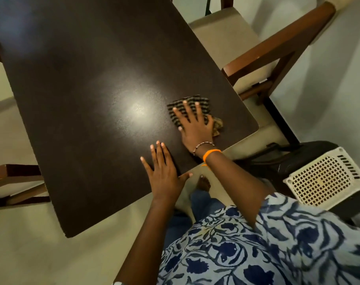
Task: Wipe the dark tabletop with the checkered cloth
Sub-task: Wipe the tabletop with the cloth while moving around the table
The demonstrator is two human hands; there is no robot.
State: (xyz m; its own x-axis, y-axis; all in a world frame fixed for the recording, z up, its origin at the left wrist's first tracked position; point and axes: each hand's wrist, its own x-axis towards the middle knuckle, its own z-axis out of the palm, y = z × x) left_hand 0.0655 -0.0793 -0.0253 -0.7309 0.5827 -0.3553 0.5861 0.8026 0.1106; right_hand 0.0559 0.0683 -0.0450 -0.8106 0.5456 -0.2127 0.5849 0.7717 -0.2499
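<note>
The dark brown tabletop (88,95) fills the left and middle of the head view, with a bright light glare near its centre. A checkered black-and-tan cloth (192,101) lies flat on the table near its right corner. My right hand (194,128) presses down on the cloth with fingers spread, covering most of it. A crumpled end of the cloth sticks out to the right of the palm. My left hand (164,173) rests flat on the table's near edge with fingers apart, holding nothing.
A wooden chair with a beige seat (226,40) stands against the table's right side. A white perforated basket (325,179) and a dark object sit on the floor at the right. Another wooden chair part (16,177) shows at the left. My foot (203,183) is below the table edge.
</note>
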